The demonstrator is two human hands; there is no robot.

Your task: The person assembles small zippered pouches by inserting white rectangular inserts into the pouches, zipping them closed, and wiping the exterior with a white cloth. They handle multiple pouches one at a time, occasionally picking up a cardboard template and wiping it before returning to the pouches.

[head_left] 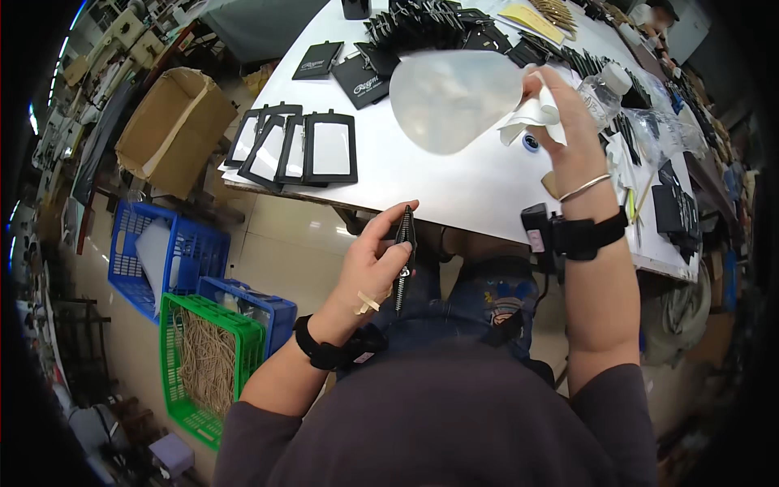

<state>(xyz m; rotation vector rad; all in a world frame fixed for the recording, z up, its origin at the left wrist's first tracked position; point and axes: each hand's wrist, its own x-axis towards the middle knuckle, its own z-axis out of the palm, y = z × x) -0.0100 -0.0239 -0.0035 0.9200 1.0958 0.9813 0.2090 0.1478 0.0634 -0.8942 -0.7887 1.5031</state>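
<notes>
My left hand point(375, 264) is closed around a small black zippered case point(405, 256), held edge-on in front of the table so that its zipper teeth and metal pull show. Over the right part of the table, my right hand point(560, 114) pinches a crumpled white cloth or tissue point(531, 120). A pale, translucent rounded sheet point(454, 101) reaches up to those fingers; whether they grip it too, I cannot tell. Several black-framed holders with white windows point(331, 148) overlap at the table's left corner. Black flat cases point(361, 79) lie behind them.
The white table point(381, 178) carries a heap of black cases point(418, 28) at the back and a clear plastic bottle point(604, 93) beside my right hand. On the floor at left are a cardboard box point(174, 130), blue crates point(166, 252) and a green crate point(211, 365) of cord.
</notes>
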